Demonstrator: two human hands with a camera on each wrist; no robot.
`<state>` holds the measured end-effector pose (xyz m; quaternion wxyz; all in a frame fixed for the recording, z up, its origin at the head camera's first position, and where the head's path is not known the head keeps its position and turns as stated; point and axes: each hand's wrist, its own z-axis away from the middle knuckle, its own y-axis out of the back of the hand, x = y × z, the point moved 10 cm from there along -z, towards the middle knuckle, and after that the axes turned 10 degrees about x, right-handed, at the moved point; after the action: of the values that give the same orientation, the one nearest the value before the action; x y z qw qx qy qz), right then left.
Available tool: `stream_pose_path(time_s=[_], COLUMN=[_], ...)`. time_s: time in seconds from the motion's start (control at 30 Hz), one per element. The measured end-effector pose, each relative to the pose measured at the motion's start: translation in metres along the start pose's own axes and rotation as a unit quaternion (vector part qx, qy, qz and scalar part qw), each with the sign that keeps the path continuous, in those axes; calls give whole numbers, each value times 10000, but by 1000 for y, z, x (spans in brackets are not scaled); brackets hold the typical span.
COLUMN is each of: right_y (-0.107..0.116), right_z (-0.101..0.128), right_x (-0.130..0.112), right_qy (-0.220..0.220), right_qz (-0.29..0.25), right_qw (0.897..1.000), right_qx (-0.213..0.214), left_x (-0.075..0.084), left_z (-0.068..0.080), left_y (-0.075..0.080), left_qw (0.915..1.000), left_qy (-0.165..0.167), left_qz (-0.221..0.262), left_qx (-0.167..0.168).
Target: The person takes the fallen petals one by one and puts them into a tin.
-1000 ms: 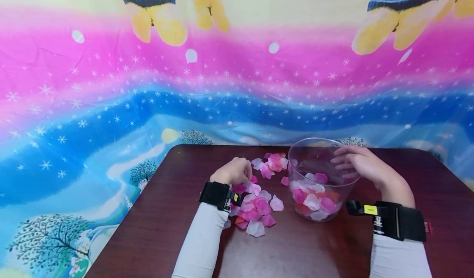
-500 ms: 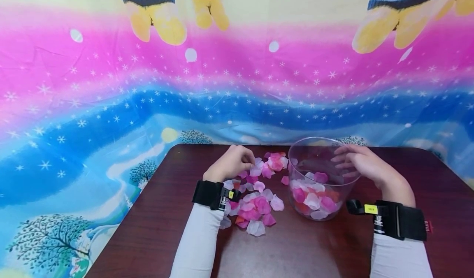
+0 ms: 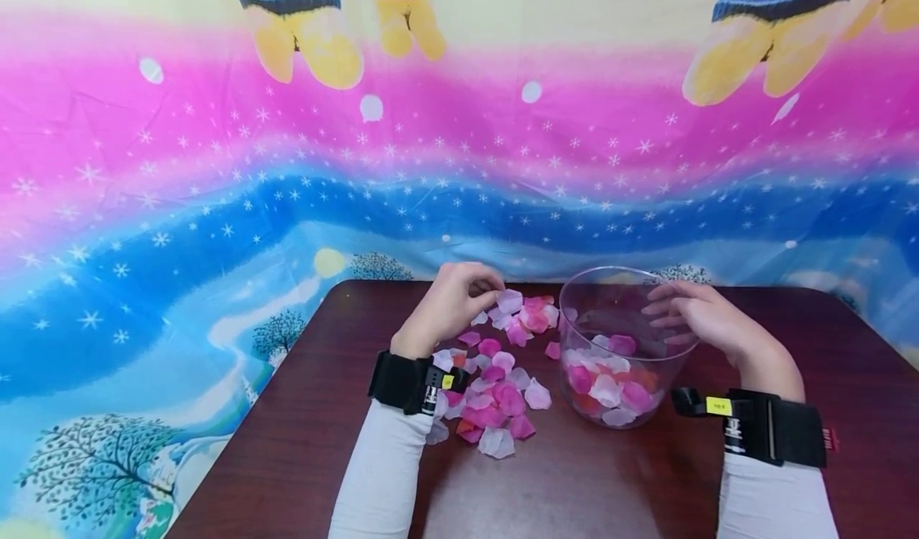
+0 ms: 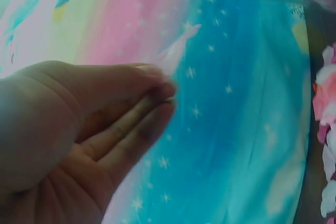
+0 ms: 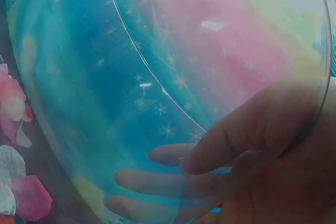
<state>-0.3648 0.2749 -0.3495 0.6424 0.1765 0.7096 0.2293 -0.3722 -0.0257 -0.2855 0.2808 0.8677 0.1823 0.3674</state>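
Observation:
My left hand (image 3: 459,304) is raised above the far part of a heap of pink, white and red petals (image 3: 495,387) on the dark wooden table (image 3: 301,443). Its fingertips pinch a pale petal (image 3: 510,300); the same petal (image 4: 176,51) shows in the left wrist view, between thumb and fingers (image 4: 152,90). My right hand (image 3: 700,320) grips the far right wall of a clear plastic tub (image 3: 621,348), which stands tilted and holds several petals. Through the tub wall (image 5: 157,77) the right wrist view shows my fingers (image 5: 168,179) wrapped around it.
A bright cartoon cloth (image 3: 287,164) in pink and blue hangs behind the table and drapes down its left side. Black wrist straps (image 3: 412,381) sit on both white sleeves. More petals (image 3: 534,316) lie between the heap and the tub.
My left hand has lifted from the heap, moving up and toward the tub, and now pinches a pale petal. The right hand and tub have stayed put.

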Motion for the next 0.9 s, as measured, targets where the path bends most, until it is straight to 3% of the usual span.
stream_pose_path(time_s=[0.13, 0.27, 0.43, 0.53, 0.73, 0.9], right_y=[0, 1, 1, 0, -1, 0], right_z=[0, -1, -2, -2, 0, 1], right_x=[1, 2, 2, 2, 2, 0], right_qy=[-1, -11, -1, -14, -35, -34], right_qz=[59, 91, 74, 53, 38, 74], right_qw=[10000, 10000, 10000, 10000, 10000, 10000], right_qx=[5, 31, 34, 24, 30, 47], left_x=[23, 52, 78, 87, 97, 98], left_z=[-3, -4, -1, 1, 5, 5], left_y=[5, 8, 1, -10, -37, -46], left_qw=[9967, 9869, 9776, 9768, 9814, 9837], left_qy=[-585, -1216, -1595, -1679, -1701, -1659], left_qz=[262, 425, 452, 405, 79, -132], left_qx=[507, 971, 1294, 1267, 884, 678])
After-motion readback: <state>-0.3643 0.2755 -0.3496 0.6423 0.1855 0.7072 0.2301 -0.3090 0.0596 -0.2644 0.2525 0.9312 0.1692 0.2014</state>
